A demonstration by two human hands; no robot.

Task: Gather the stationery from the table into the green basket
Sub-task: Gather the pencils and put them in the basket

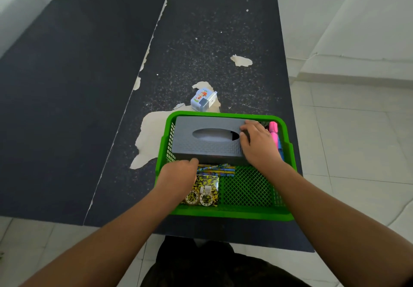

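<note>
The green basket (232, 214) stands at the table's near right edge. A grey tissue box (207, 143) lies across its far half. My right hand (257, 143) grips the box's right end, fingers curled over its top. My left hand (178, 175) holds the box's near left corner, its fingers hidden under the edge. Inside the basket lie patterned pencils (218, 169), a yellow-black tape pack (205, 189) and pink and blue highlighters (274, 132). A small pale-blue pencil sharpener (203, 99) with a cartoon print sits on the table just beyond the basket.
The dark table (89, 107) has a seam down its middle and peeled pale patches (149, 139) left of the basket. White tiled floor (357, 152) lies to the right, and the table's near edge runs just below the basket.
</note>
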